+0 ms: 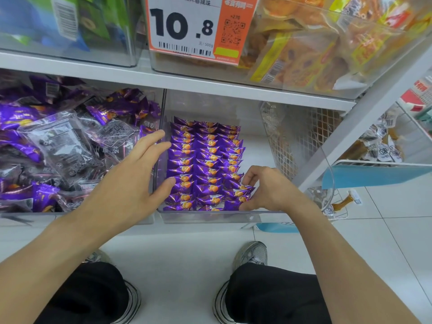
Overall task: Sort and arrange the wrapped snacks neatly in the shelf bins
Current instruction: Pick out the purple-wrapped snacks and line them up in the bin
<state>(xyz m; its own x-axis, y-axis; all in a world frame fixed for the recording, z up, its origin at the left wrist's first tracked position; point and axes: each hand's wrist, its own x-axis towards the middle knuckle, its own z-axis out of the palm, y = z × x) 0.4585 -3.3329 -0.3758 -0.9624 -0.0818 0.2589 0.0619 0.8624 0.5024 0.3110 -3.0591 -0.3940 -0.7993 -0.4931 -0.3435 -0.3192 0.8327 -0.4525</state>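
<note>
Purple snacks (pixel 205 164) lie in rows between both hands (pixel 131 181).

Purple wrapped snacks (pixel 205 164) with orange prints, overlapped in three neat rows inside the clear bin (pixel 210 216)

White metal shelving (pixel 210 84) is standing on a pale tiled floor (pixel 385 230), which is reflecting soft overhead light.

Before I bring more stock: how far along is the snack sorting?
Done: the middle bin holds three tidy rows of purple snacks. In hand: the right hand pinches a packet in the right row; the left hand steadies the left row. Left: the left bin is a loose jumble.
</note>
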